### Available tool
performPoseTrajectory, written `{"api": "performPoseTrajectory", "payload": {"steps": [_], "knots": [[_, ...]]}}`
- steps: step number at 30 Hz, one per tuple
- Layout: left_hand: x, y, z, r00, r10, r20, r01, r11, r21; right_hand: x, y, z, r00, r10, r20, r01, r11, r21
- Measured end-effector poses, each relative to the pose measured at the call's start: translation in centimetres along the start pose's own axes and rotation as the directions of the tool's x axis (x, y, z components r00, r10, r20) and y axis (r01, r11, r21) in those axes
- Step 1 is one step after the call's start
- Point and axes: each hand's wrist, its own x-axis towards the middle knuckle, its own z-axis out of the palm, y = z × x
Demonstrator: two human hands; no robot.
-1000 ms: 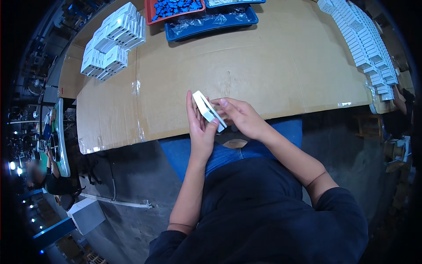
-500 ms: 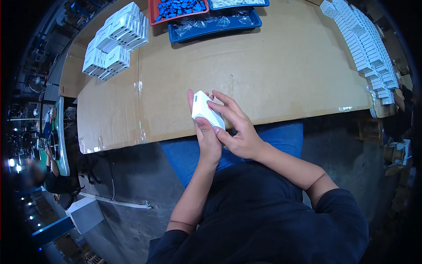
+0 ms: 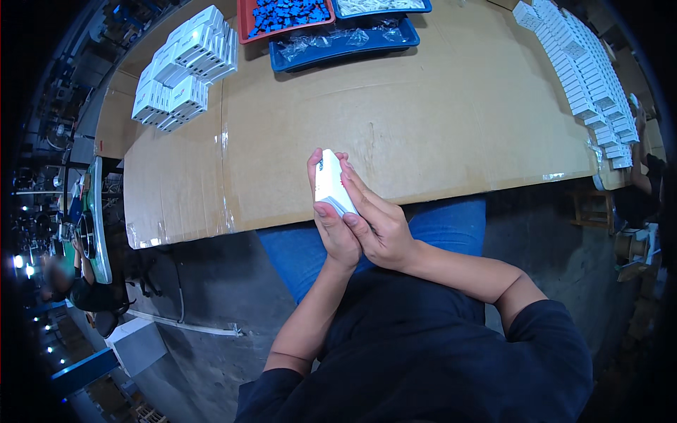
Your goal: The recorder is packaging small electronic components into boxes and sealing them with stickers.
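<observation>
White box (image 3: pixel 329 176) between left hand (image 3: pixel 340 240) and right hand (image 3: pixel 384 229), tilted, both part-closed round its sides — an uneven squeeze could dent it or let it slip. Cardboard-covered surface (image 3: pixel 423 120) just beyond; blue tray (image 3: pixel 345 60) farther ahead — left stack (image 3: pixel 185 67), right stack (image 3: pixel 587 77) well out sideways.

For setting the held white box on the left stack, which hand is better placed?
Probably the left hand: it holds the white box from its left side, nearer the left stack. The right hand lies against the box's other side, farther from that stack.
</observation>
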Motion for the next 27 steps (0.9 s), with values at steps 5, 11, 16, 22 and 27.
{"api": "performPoseTrajectory", "payload": {"steps": [5, 11, 16, 22, 27], "knots": [[-0.3, -0.5, -0.2, 0.999, -0.044, -0.026, 0.044, 0.999, 0.021, -0.3, 0.5, 0.1, 1.000, -0.002, 0.004, 0.002, 0.997, -0.075], [-0.5, -1.2, -0.6, 0.995, -0.095, 0.000, 0.094, 0.987, -0.131, -0.7, 0.5, -0.1, 1.000, 0.030, -0.004, -0.030, 0.994, -0.101], [-0.2, -0.8, -0.3, 0.999, -0.031, -0.011, 0.031, 0.998, -0.062, -0.5, 0.2, 0.2, 1.000, 0.005, -0.009, -0.006, 1.000, -0.024], [0.0, -0.8, -1.6, 1.000, 0.015, -0.026, -0.015, 1.000, 0.009, 0.5, 1.2, 0.9, 0.978, 0.211, -0.012, -0.185, 0.884, 0.429], [0.2, -1.1, -2.0, 0.981, 0.168, 0.099, -0.189, 0.943, 0.272, 2.6, -1.4, -1.8, 0.689, 0.646, 0.329, -0.678, 0.414, 0.607]]}}
